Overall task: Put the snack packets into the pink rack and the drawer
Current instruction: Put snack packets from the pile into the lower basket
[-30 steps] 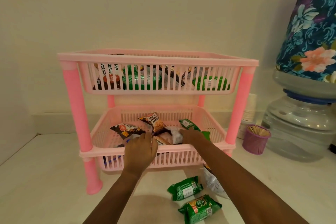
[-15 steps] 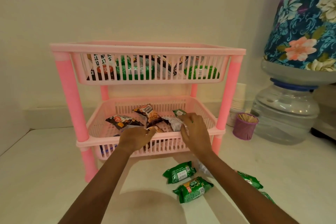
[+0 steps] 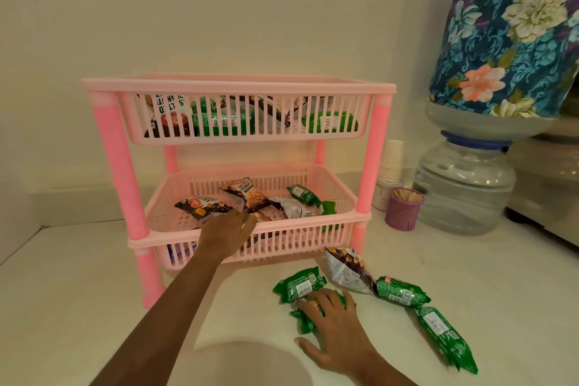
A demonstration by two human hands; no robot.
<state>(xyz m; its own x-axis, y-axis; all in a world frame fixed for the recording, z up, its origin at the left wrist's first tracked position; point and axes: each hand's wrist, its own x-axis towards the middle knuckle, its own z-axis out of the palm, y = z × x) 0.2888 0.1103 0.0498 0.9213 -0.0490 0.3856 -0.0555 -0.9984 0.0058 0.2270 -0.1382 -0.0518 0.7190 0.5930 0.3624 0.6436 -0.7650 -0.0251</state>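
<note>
Both hands lie open: our left hand point(image 3: 224, 232) on the lower rim of the pink rack point(image 3: 313, 221), our right hand point(image 3: 336, 326) flat on a green packet point(image 3: 301, 322), which could skid away ungripped.

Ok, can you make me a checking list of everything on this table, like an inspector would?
Surface: white counter, dimly lit.
Job's things: pink rack, two tiers, both holding snack packets; four loose packets lie on the counter in front, plus a green packet under the right hand.
Clutter: purple toothpick cup, stacked paper cups, water bottle under a floral cover, all right of the rack.
Grippers: left hand rests at the lower tier's front rim; right hand lies flat on the green packet.
Cables: nothing seen.
Surroundings: cream wall behind.
</note>
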